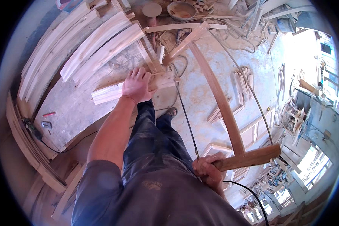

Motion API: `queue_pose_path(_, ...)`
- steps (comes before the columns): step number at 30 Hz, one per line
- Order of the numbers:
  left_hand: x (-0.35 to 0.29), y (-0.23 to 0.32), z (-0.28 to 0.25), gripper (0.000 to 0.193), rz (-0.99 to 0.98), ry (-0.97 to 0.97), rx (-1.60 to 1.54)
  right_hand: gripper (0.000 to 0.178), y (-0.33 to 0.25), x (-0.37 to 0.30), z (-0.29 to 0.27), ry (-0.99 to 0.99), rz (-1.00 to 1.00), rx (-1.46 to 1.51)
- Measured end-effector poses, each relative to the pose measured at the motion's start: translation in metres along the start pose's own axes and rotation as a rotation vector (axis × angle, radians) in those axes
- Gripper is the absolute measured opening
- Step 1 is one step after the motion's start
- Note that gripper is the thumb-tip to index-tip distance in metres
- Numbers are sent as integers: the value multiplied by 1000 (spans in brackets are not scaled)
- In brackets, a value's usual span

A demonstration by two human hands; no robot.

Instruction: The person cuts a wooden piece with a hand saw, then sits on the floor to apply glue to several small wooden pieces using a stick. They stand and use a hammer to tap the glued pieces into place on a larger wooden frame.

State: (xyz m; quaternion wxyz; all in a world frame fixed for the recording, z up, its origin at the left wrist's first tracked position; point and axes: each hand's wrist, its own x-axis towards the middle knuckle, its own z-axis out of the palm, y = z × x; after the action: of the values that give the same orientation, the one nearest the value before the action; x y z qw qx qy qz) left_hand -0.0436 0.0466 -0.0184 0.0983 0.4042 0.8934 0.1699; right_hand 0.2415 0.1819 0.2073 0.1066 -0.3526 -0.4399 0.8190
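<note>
My left hand (136,85) presses on a short pale length of timber (106,94) lying across the bench corner, its fingers curled over the top and the thumb along the near side. In my right hand (210,169), low and to the right, is a wooden frame saw (220,96), gripped at the near end of its frame by the end bar. The saw's thin blade (186,116) runs away from that hand to the timber's right end. Whether the teeth touch the wood I cannot tell.
Several curved pale planks (101,49) lie on the workbench (69,113) to the left, with a red pencil-like stick (48,114) and a power tool (32,129) nearby. A round pan (181,10) and loose cords are beyond. Wood pieces (244,84) lie on the floor at right.
</note>
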Motion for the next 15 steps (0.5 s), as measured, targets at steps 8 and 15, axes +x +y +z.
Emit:
queue_pose_path(8, -3, 2, 4, 64, -18, -57, 29, 16, 84, 111, -10, 137, 24, 167)
queue_pose_path(15, -3, 3, 0, 71, -12, -84, 92, 19, 18, 45, -3, 96, 31, 79)
